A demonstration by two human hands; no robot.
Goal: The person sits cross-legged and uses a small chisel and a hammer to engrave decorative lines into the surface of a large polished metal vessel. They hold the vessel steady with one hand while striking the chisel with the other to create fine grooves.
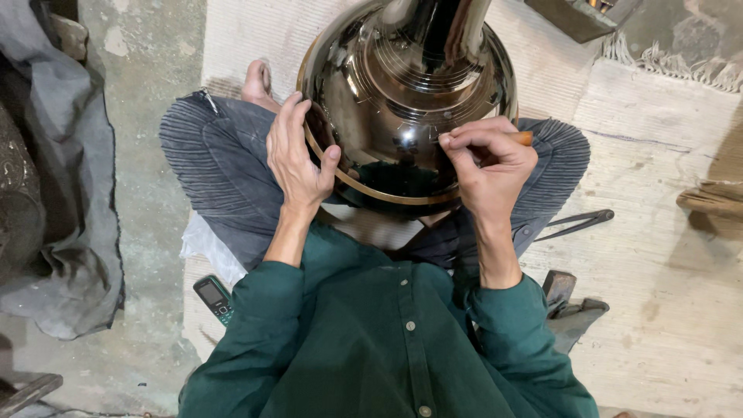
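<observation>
Vessel: a large polished metal vessel (406, 85) with a bulbous belly and a narrow neck lay across the seated person's lap, at the middle of the scene, its neck pointing to the far side. A brass-coloured rim (364, 186) ran round the near edge of the belly.
Left hand: the left hand (298, 151) lay spread against the left flank of the vessel, fingers up the curve and thumb hooked on the rim, steadying it rather than closing round it.
Right hand: the right hand (487, 159) was curled tight round a small tool with a wooden handle (525, 138), its fingertips pressed to the near right of the belly. The tool's tip was hidden under the fingers.
Doing it well: the work looked like fine marking on the surface, so I judged that the bracing hand should keep the vessel from rolling, and the tool should move in short, light strokes, since a slip would mar the mirror finish.
Containers: the vessel's mouth was out of view, so its contents could not be told. A dark box (576, 15) sat at the far right, contents unclear.
Around: a mobile phone (213, 298) lay near left on the floor; metal tongs (576, 223) lay to the right on a pale mat (665, 255); grey cloth (73, 232) was heaped at the left.
</observation>
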